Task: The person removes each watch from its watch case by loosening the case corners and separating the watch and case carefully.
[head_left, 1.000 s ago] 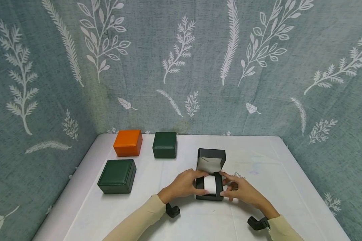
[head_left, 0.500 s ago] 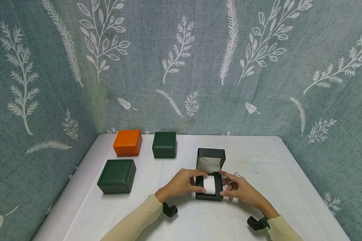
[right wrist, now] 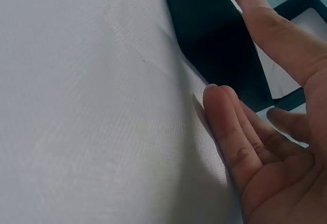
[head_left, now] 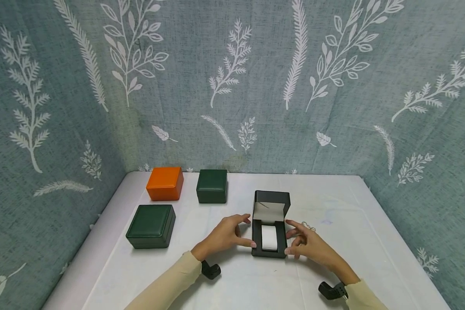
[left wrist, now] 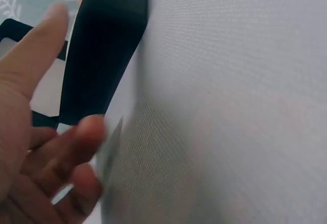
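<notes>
A black watch box [head_left: 257, 237] stands on the white-covered table with its lid [head_left: 272, 196] raised at the back. Inside its base lies a white cushion [head_left: 269, 238]. My left hand [head_left: 225, 236] is just left of the box, fingers loosely spread, holding nothing; the left wrist view shows its thumb [left wrist: 46, 43] near the dark side wall [left wrist: 102, 55]. On the other side, my right hand [head_left: 311, 246] is beside the box with thumb and fingertips at its right edge. In the right wrist view those fingers [right wrist: 230, 127] lie fairly straight along the box wall [right wrist: 219, 45].
To the left are an orange box [head_left: 164, 184], a small green box [head_left: 212, 186] and a larger green box [head_left: 151, 226], all with lids down. A thin silvery chain [head_left: 308, 225] lies partly behind my right hand. Patterned cloth [head_left: 255, 86] hangs behind the table.
My left hand has let go of the white cushion and moved left, out of the box. The cushion stays in the base. My right hand has hardly moved.
</notes>
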Action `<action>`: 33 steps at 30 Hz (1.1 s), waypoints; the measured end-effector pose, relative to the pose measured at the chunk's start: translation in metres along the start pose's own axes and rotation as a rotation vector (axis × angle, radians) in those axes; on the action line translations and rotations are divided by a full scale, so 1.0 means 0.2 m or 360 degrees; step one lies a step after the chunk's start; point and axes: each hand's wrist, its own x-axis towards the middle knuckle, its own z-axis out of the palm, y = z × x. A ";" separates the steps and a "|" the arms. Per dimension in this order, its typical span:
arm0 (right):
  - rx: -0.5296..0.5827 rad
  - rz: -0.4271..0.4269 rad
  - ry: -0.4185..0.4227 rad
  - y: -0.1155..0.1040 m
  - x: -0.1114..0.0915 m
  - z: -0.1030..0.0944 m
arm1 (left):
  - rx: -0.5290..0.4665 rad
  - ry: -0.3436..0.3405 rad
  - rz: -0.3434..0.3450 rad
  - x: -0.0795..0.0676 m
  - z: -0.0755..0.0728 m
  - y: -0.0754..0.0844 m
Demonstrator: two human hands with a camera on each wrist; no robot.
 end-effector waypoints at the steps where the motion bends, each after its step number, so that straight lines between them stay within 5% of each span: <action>1: -0.0015 0.0000 -0.0008 0.00 0.00 0.00 | 0.0003 -0.0042 -0.0010 0.00 0.00 0.00; 5: -0.0011 -0.0019 -0.0046 0.00 -0.01 0.00 | 0.0019 -0.0165 -0.0023 0.00 0.00 0.00; 13: -0.0063 -0.0043 -0.0039 -0.02 -0.01 0.00 | 0.0089 -0.0227 -0.0005 0.02 0.00 0.00; 20: -0.0142 -0.0116 -0.0006 -0.02 -0.01 0.02 | 0.0172 -0.0189 -0.0039 0.03 0.01 0.00; 33: -0.0172 -0.0165 -0.0004 -0.02 0.04 -0.03 | -0.0030 -0.0151 -0.0062 0.07 0.00 0.00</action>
